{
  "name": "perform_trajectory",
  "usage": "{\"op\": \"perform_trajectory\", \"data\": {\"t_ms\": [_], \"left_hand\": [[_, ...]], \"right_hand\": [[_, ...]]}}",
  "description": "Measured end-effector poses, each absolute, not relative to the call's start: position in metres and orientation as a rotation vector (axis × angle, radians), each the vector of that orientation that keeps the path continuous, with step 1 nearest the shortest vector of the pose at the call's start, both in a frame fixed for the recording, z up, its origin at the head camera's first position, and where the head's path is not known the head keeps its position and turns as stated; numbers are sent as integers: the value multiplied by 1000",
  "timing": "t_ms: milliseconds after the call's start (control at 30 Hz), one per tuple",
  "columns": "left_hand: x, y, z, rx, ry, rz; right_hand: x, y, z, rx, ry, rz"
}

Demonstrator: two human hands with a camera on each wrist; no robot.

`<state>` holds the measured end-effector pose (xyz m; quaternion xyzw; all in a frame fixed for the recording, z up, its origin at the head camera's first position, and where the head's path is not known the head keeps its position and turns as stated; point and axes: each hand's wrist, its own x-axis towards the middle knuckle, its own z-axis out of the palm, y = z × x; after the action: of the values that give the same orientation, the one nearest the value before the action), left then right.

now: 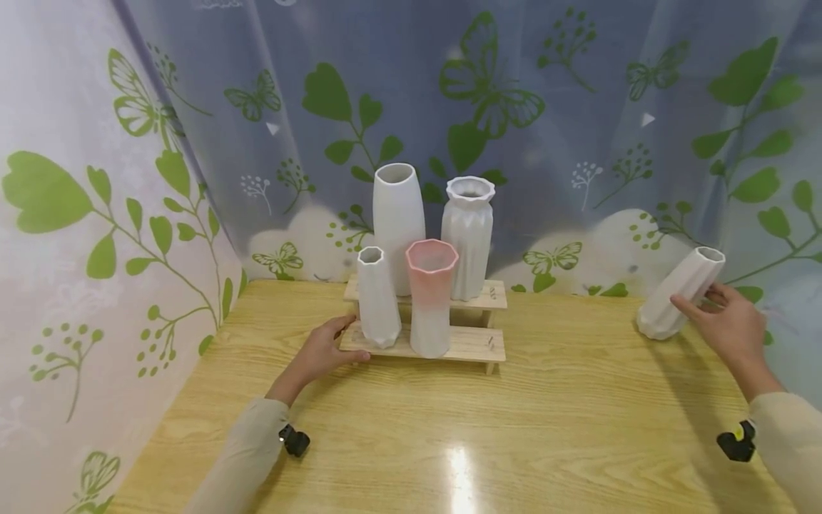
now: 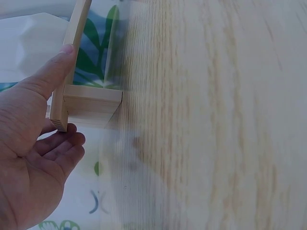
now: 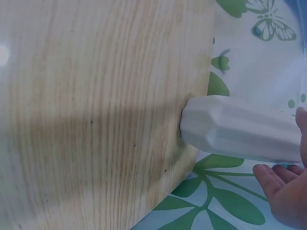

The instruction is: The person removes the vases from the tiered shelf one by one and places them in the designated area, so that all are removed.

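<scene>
At the right of the head view, my right hand [image 1: 732, 325] holds a slim white faceted vase [image 1: 674, 296] from its right side, thumb in front and fingers behind. The vase's base is by the tabletop; in the right wrist view this vase [image 3: 230, 127] lies between the thumb and fingers. My left hand [image 1: 324, 350] grips the left end of a two-step wooden stand [image 1: 472, 346], its thumb on the lower board's front edge. On the lower step are a small white vase [image 1: 379, 303] and a pink-rimmed vase [image 1: 432, 314]. A tall white vase [image 1: 398, 207] and a fluted one [image 1: 469, 246] occupy the upper step.
The wood-grain table [image 1: 546, 421] extends in front of the stand and between it and the right-hand vase. Behind it hangs a blue-grey curtain [image 1: 398, 57] with green butterflies and leaves. A pale patterned sheet [image 1: 58, 285] borders the left side.
</scene>
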<state>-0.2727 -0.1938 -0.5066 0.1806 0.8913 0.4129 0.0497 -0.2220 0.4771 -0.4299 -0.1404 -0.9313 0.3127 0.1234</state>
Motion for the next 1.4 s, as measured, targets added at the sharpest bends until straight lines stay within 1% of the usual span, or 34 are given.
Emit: {"op": "perform_trajectory", "data": {"t_ms": [200,433,833,1033,1400], "left_hand": [[-272,-193,-505,544,2721,1240],[-272,-192,-504,545,2722,1234],[-273,-194,-505,568,2733,1210],[-273,-193,-504,562,2731,1207],[-272,-193,-504,532,2732,1214]], "right_hand": [[-211,470,-426,-384,-2685,876],[-202,450,-413,-388,-2645,833],[-198,411,-397,-248,-2587,824],[-195,391,-392,-163,-2581,899],[-199,355,-387,-26,-2510,939]]}}
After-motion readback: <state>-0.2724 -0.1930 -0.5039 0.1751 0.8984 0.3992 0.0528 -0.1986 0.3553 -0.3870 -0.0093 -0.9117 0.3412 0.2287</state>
